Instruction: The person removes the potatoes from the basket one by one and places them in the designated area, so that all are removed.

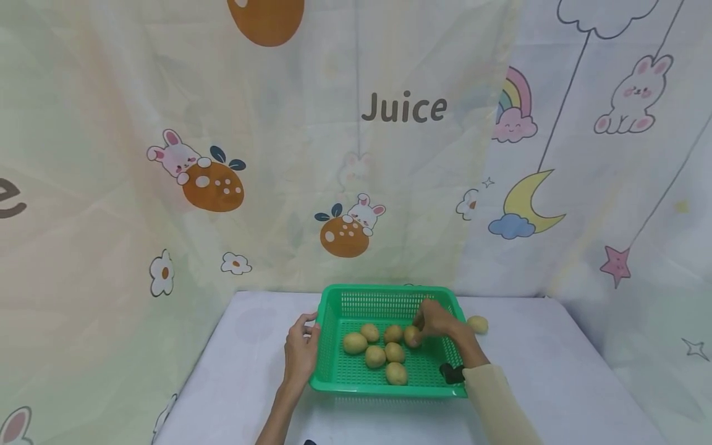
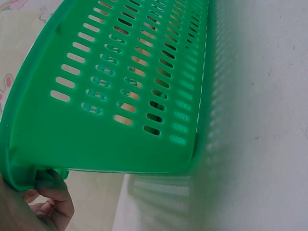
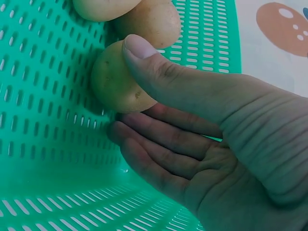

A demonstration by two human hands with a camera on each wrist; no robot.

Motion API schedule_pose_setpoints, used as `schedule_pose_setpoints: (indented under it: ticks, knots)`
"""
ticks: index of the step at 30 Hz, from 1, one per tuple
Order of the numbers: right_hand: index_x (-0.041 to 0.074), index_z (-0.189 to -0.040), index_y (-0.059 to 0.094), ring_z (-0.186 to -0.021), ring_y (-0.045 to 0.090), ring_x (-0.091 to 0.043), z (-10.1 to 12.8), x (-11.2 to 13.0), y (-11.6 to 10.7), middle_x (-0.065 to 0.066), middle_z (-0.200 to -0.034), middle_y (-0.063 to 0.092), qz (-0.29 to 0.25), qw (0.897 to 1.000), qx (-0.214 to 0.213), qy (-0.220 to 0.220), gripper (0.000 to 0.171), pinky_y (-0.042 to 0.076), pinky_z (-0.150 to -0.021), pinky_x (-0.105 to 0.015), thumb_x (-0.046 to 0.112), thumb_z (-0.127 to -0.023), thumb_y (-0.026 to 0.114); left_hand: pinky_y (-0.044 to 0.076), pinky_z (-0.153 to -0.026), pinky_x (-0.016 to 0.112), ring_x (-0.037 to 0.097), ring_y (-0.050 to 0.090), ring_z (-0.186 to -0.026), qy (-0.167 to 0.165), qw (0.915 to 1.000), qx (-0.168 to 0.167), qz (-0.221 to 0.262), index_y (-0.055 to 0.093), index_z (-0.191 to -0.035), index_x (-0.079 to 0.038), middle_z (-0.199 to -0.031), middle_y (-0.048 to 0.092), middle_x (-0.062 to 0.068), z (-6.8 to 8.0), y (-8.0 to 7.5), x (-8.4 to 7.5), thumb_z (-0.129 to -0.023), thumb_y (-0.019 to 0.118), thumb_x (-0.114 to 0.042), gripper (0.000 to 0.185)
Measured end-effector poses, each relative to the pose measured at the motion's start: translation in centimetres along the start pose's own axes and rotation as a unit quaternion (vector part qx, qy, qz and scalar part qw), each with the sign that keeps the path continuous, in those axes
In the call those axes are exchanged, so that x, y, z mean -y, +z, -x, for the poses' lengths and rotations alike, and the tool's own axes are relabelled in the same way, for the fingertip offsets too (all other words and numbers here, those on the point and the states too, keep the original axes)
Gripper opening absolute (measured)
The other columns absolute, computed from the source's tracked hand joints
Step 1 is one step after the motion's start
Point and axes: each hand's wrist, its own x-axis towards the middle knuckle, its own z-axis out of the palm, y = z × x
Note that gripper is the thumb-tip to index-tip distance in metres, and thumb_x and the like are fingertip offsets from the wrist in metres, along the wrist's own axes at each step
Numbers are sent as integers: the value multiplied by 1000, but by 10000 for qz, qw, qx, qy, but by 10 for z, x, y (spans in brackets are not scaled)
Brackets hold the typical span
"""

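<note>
A green plastic basket [image 1: 389, 390] with slotted walls sits on the table, holding several potatoes [image 1: 375, 356]. My left hand [image 1: 301, 352] is at its left side; in the left wrist view, curled fingers [image 2: 57, 195] grip the rim at a corner. Inside the basket, toward the right, my right hand [image 1: 436, 319] holds a potato [image 1: 412, 336] between thumb and fingers. The right wrist view shows the thumb on top of this potato [image 3: 113, 79] and the fingers beneath and beside it, close to the slotted floor. Two more potatoes [image 3: 151, 24] lie just beyond it.
One potato [image 1: 478, 324] lies on the white tabletop [image 1: 534, 358], outside the basket to the right. Behind the table hangs a printed cloth [image 1: 289, 154] with rabbits and fruit. A small black object [image 1: 452, 373] shows by my right wrist.
</note>
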Motion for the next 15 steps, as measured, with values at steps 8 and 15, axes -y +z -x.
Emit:
schedule_pose_setpoints:
  ticks: [8, 15]
  knots:
    - [-8, -101, 83, -84, 82, -32, -1, -2, 3, -17, -88, 84, -36, 10000, 16, -91, 43, 67, -76, -43, 15, -72, 103, 53, -56, 26, 16, 67, -62, 1, 10000, -32, -23, 68, -141, -3, -95, 74, 15, 0, 0, 1, -111, 60, -11, 32]
    - [-8, -98, 83, -82, 81, -31, 2, 6, 2, -17, -85, 83, 57, 9998, 28, -163, 36, 67, -73, -40, 11, -73, 102, 52, -56, 26, 16, 67, -62, 24, 10000, -44, -27, 68, -140, -2, -95, 73, 16, 0, 0, -1, -111, 60, -10, 32]
